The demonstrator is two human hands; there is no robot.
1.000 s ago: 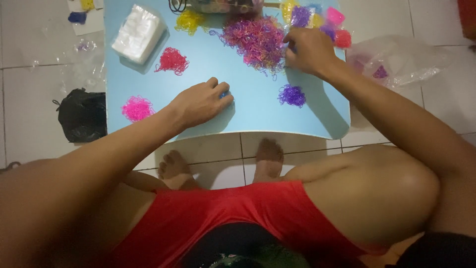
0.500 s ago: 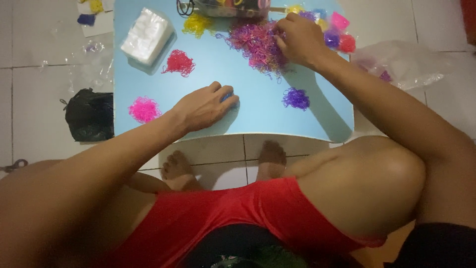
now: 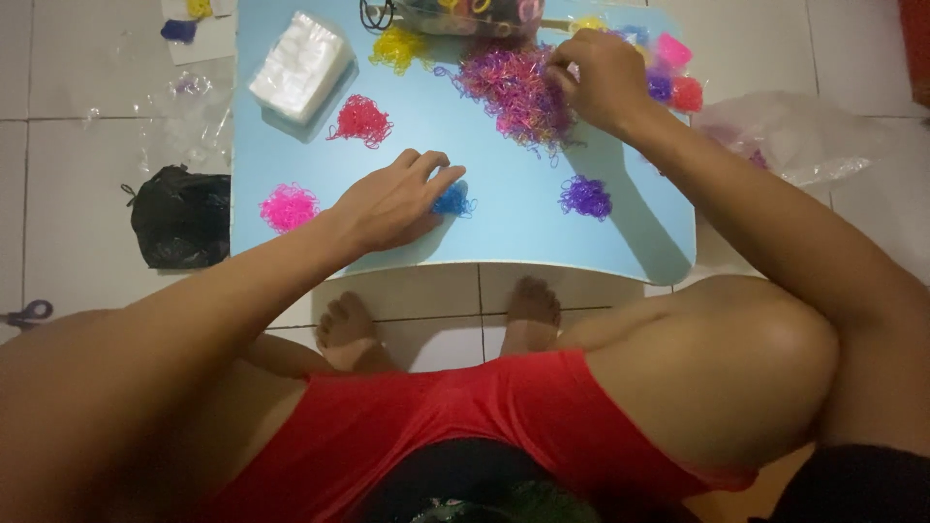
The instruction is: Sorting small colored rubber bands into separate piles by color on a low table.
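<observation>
A low light-blue table point(image 3: 504, 228) carries small heaps of tiny elastic bands sorted by colour. My left hand point(image 3: 387, 203) lies flat with fingers spread, its fingertips beside a small blue heap point(image 3: 452, 201). My right hand point(image 3: 593, 79) pinches at the right edge of the big mixed pink-and-purple pile point(image 3: 513, 87). A purple heap point(image 3: 585, 197) lies at the near right, a red heap point(image 3: 360, 121) left of centre, a pink heap point(image 3: 289, 208) at the left edge and a yellow heap point(image 3: 399, 46) at the back.
A stack of clear small bags point(image 3: 300, 66) sits at the table's back left. A clear container point(image 3: 465, 15) stands at the back edge, filled packets point(image 3: 673, 73) at the back right. On the tiled floor lie a black bag point(image 3: 182, 215), a crumpled clear plastic bag point(image 3: 794, 131) and scissors point(image 3: 24, 315).
My left hand has opened and drawn back slightly, uncovering the blue heap it was covering. My right hand stays at the mixed pile, shifted a little.
</observation>
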